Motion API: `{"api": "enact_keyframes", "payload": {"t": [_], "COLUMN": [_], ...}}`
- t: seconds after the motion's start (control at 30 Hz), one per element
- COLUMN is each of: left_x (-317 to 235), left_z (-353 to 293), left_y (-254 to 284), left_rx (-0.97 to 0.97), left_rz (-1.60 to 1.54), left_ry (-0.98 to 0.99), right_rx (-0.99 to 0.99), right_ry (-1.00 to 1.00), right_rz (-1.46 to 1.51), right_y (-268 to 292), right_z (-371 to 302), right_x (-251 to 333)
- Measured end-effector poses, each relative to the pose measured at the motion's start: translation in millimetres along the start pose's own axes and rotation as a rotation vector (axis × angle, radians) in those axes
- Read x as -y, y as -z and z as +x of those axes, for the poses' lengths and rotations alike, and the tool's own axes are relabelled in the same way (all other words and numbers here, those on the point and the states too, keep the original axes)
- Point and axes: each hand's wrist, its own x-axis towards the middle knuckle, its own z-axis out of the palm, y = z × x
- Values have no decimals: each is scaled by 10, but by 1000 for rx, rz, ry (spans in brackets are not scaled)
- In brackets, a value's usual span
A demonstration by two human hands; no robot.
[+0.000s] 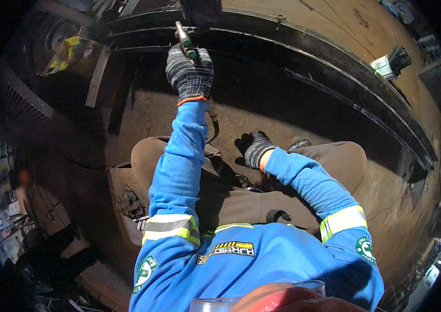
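My left hand [190, 75], in a grey knit glove with an orange cuff, is stretched out to the long dark steel beam [334, 70]. It is closed around a short metal tool with green bands [185, 41], whose pale tip points at the beam's near side; its exact kind I cannot make out. A dark hose or cable [214, 127] hangs below that wrist. My right hand [254, 148], in a striped glove with dark fingers, rests above my lap between my knees. Its fingers are loosely apart and nothing shows in them.
A white container of thin black rods [386, 66] stands beyond the beam at the right. A yellow-marked object [69, 54] and an upright flat bar [97, 78] are at the left. Near my left knee lies a box of small items [132, 200]. A person [28, 187] is at far left.
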Motion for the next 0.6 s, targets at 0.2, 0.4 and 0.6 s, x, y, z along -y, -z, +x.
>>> {"api": "enact_keyframes", "payload": {"t": [0.2,0.4,0.6], "left_x": [40,-179,-518], "left_z": [-18,-175,-458], "left_y": [-65,-183,-237], "left_rx": [-8,242,431], "left_rz": [-85,-149,-324], "left_ry": [-38,-105,-328], "right_rx": [44,-16,-58], "right_ry": [7,12,29], "right_rz": [30,66,58], "right_y": [94,125,14], "right_z": [-2,-60,-54], "right_x": [32,6,-57]}}
